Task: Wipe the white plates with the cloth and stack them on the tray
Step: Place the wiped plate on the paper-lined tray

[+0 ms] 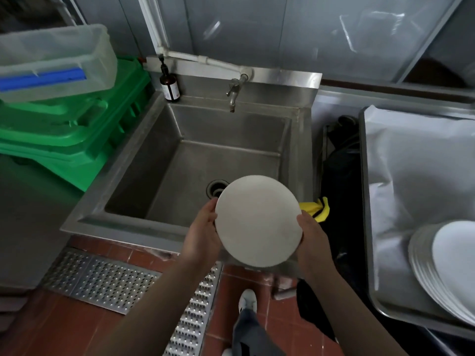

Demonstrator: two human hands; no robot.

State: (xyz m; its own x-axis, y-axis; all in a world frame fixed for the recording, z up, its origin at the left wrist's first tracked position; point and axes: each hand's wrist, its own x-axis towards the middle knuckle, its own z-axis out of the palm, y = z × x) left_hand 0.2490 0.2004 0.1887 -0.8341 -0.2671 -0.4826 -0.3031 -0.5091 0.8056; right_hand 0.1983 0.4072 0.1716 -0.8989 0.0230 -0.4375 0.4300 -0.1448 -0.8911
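White plate (258, 220) sits between both hands above the front edge of the steel sink (164, 160), its face tilted toward the camera. Left hand (203, 227) curls round its left rim; right hand (312, 237) grips the right rim, with a yellow cloth (317, 205) just behind its fingers. Stacked plates (444, 265) lie on the tray (365, 201) to the right.

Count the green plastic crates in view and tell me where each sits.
2, possibly more hidden. Both green plastic crates are stacked left of the steel sink: upper, lower, under a clear plastic bin.
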